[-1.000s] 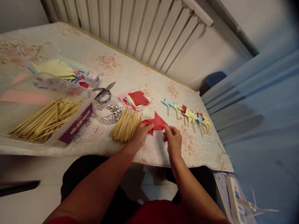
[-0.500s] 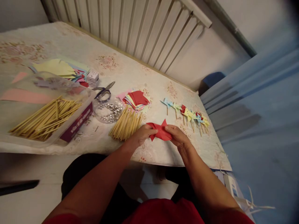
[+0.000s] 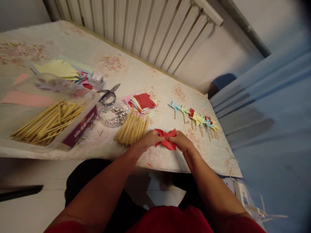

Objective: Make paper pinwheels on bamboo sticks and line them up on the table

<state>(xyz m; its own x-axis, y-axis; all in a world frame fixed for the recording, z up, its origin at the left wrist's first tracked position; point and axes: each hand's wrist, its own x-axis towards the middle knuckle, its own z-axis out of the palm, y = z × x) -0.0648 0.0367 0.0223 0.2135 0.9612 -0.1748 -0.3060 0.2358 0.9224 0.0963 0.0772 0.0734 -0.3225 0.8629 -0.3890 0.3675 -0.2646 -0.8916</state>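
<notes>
Both my hands pinch a red paper pinwheel piece (image 3: 167,138) just above the near edge of the table (image 3: 136,74). My left hand (image 3: 148,139) grips its left side with fingers closed. My right hand (image 3: 181,141) pinches its right side near the centre. The paper's corners are folded toward the middle. A loose bundle of wooden sticks (image 3: 132,128) lies just left of my left hand. Beyond it sits a stack of cut coloured paper squares (image 3: 143,103) with red on top.
A row of finished small pinwheels (image 3: 195,118) lies at the right. A clear dish of silver pins (image 3: 113,114), scissors (image 3: 109,94), a box of sticks (image 3: 50,123), a small white box (image 3: 97,77) and coloured paper sheets (image 3: 58,69) are at the left. White railings run behind.
The red paper was flat with pointed flaps spread out; now its corners are gathered to the centre. My right hand moved in from the right edge onto the middle of the piece.
</notes>
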